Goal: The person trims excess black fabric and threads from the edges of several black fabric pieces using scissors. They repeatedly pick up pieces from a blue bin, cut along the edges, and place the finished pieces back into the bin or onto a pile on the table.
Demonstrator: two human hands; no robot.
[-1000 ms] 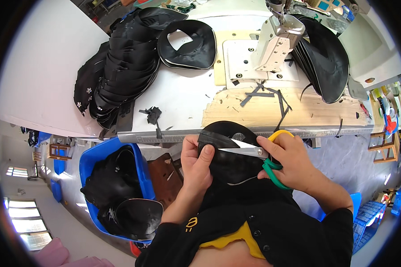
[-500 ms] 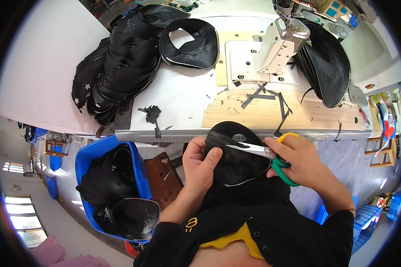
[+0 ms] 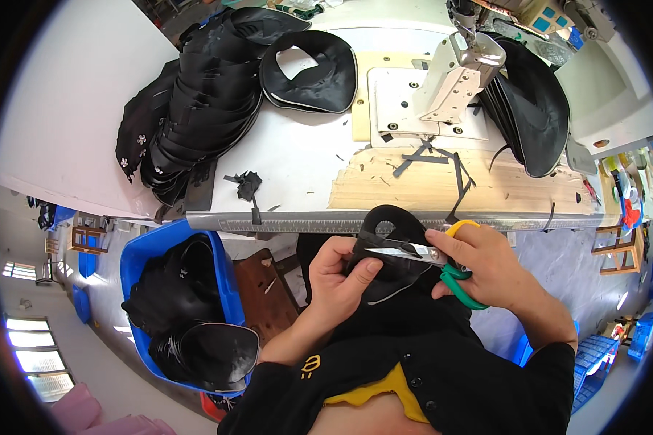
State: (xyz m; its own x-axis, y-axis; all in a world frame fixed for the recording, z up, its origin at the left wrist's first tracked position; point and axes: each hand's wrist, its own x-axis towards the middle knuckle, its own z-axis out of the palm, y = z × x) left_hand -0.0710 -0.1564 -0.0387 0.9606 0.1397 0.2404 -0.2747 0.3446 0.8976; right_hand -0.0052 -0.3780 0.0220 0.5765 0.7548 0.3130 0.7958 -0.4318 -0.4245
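Above my lap, my left hand (image 3: 339, 279) pinches the left edge of a black curved leather-like piece (image 3: 405, 274), thumb on top and fingers behind. It looks like a shoe upper, and a hole shows near its far end. My right hand (image 3: 490, 264) holds a pair of scissors (image 3: 429, 254) with green and yellow handles. Their silvery blades point left across the piece, close to its inner edge. Whether the blades are cutting material I cannot make out. The lower part of the piece blends with my dark clothing.
Ahead is a white table (image 3: 297, 177) with a sewing machine post (image 3: 453, 80). Stacked black pieces (image 3: 207, 109) lie left, more (image 3: 533, 109) right, and a single one (image 3: 308, 72) between. Black scraps (image 3: 248, 186) are scattered about. A blue bin (image 3: 132, 290) of black pieces stands lower left.
My left hand has shifted right and slightly down. The black piece has turned and looks narrower, its hole now showing more clearly. The scissor blades have dropped a little; the right hand has barely moved.
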